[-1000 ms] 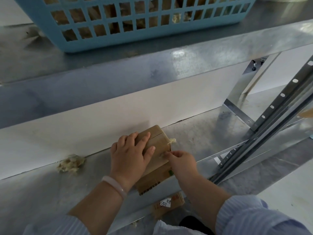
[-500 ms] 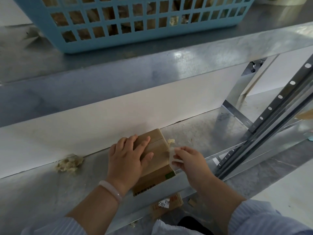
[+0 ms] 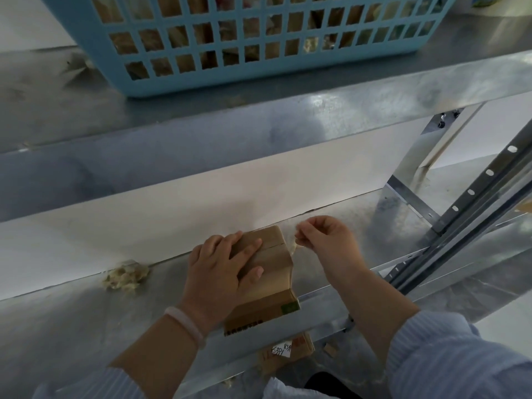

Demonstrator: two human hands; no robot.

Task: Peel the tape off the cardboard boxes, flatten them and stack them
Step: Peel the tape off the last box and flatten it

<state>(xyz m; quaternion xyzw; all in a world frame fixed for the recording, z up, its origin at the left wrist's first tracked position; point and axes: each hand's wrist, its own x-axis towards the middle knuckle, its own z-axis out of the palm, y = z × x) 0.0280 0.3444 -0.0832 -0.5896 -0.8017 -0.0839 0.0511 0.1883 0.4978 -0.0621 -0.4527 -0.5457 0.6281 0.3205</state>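
Note:
A small brown cardboard box [image 3: 270, 277] sits on the lower metal shelf [image 3: 57, 326]. My left hand [image 3: 221, 272] lies flat on its top and presses it down, fingers spread. My right hand [image 3: 325, 240] is just right of the box's far corner and pinches a strip of clear tape [image 3: 292, 245] that runs from the box's edge up to my fingertips. The seam across the box top shows bare.
A wad of peeled tape [image 3: 126, 276] lies on the shelf to the left by the white back panel. A blue basket [image 3: 259, 44] full of boxes stands on the upper shelf. Another labelled cardboard box [image 3: 290, 351] lies below the shelf. Slotted metal uprights [image 3: 472, 214] stand at right.
My right hand has moved from the box's right side up and away to the far right, pulling the tape strip off. The left hand has stayed pressing on the box.

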